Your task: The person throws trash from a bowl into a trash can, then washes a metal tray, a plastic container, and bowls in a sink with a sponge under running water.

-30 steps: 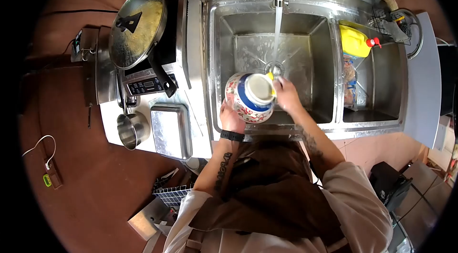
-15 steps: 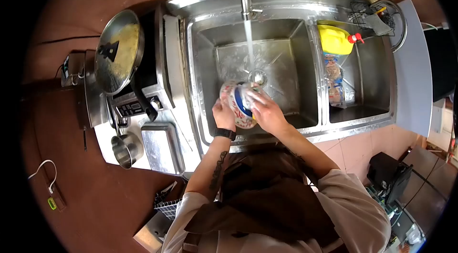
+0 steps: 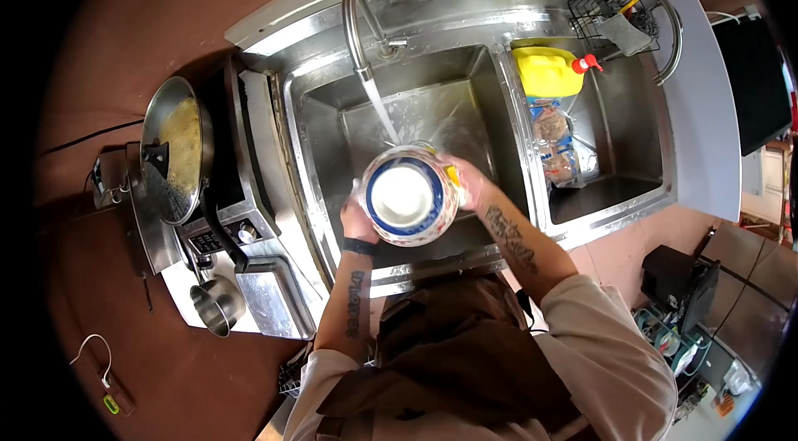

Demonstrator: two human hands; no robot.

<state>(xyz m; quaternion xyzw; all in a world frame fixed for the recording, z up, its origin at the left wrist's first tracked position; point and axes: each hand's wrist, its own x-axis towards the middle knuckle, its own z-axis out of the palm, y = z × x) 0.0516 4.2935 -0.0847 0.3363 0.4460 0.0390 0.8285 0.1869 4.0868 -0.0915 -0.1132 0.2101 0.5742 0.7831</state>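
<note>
A patterned bowl (image 3: pixel 405 198) with a blue band around a white round middle is held over the near part of the left sink basin (image 3: pixel 490 121). It looks turned with its base toward me. My left hand (image 3: pixel 357 218) grips its left side, fingers partly hidden beneath it. On the right side, my right hand (image 3: pixel 472 185) is closed around the bowl's edge, with a small yellow piece, perhaps a sponge (image 3: pixel 453 176), between hand and bowl. Water runs from the faucet (image 3: pixel 359 46) and falls at the bowl's far edge.
The right basin holds a yellow jug (image 3: pixel 549 73) with a red cap and a plastic-wrapped package (image 3: pixel 554 142). A wire caddy (image 3: pixel 586 19) sits behind it. To the left are a lidded pan (image 3: pixel 179 150) on a stove, a metal pot (image 3: pixel 218 306) and a metal tray (image 3: pixel 274 295).
The bowl has tilted so its blue-ringed white face now points up at me. My right hand has moved from over the bowl to its right side. The camera view has shifted.
</note>
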